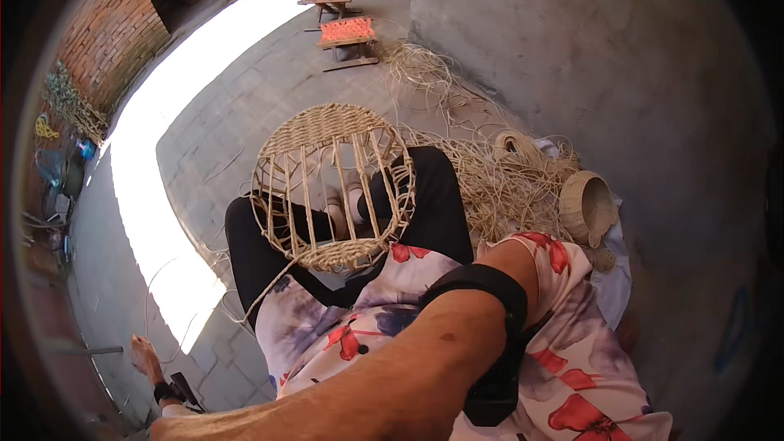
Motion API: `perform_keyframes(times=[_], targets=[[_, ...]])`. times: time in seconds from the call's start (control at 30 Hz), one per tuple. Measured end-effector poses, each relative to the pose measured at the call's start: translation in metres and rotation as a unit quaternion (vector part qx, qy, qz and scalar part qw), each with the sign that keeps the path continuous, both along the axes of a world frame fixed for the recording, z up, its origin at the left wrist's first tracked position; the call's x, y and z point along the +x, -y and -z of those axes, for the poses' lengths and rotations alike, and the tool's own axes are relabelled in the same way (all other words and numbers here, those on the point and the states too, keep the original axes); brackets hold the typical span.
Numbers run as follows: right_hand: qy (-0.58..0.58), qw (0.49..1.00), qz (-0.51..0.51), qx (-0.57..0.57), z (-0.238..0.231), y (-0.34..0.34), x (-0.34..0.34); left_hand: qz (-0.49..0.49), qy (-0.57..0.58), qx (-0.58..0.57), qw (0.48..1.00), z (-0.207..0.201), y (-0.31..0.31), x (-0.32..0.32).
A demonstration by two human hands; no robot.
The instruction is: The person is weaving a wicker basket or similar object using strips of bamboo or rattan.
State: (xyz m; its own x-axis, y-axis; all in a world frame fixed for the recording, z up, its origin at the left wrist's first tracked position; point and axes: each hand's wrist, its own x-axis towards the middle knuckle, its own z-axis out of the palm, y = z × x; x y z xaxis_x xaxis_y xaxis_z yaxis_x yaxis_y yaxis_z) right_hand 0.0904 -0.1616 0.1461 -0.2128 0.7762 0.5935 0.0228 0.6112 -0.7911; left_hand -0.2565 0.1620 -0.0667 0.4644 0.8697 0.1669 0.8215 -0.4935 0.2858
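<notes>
At the far left, my left hand [145, 359] is stretched out over the floor, its fingers closed around a thin straw-coloured cord [265, 292]. The cord loops back toward a round woven frame [331, 124] resting on my lap and knees. That frame has tight weaving at its far and near ends, with bare parallel strands across the open middle. My right forearm [392, 351], wearing a black strap [482, 294], crosses the lower part of the view toward the lower left. The right hand itself lies outside the picture.
Right of my knees lies a tangled heap of cord [482, 188] beside a small woven basket [584, 204], on white cloth [616, 278]. A grey wall [588, 57] rises behind. Two low stools with red woven seats [347, 30] stand ahead. Clutter lines the left side.
</notes>
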Motion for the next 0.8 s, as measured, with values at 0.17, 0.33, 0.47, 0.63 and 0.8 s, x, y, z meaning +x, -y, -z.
perform_keyframes(times=[0.17,0.33,0.47,0.63,0.8], targets=[[0.007,0.999,-0.052,0.008,-0.011,-0.031,0.026,-0.03,0.049,0.107,0.993,0.016,0.005,-0.09],[0.013,0.929,0.215,-0.3,0.08,-0.023,0.08,0.21,0.204,-0.109,0.95,-0.068,0.163,0.172],[0.007,0.9,0.234,-0.368,0.116,-0.01,0.087,0.23,0.157,-0.188,0.942,-0.064,0.186,0.198],[0.004,0.881,0.251,-0.401,0.145,-0.005,0.101,0.23,0.198,-0.236,0.923,-0.048,0.18,0.196],[0.034,0.888,0.262,-0.377,0.151,-0.018,0.091,0.236,0.091,-0.143,0.957,-0.031,0.172,0.206]])
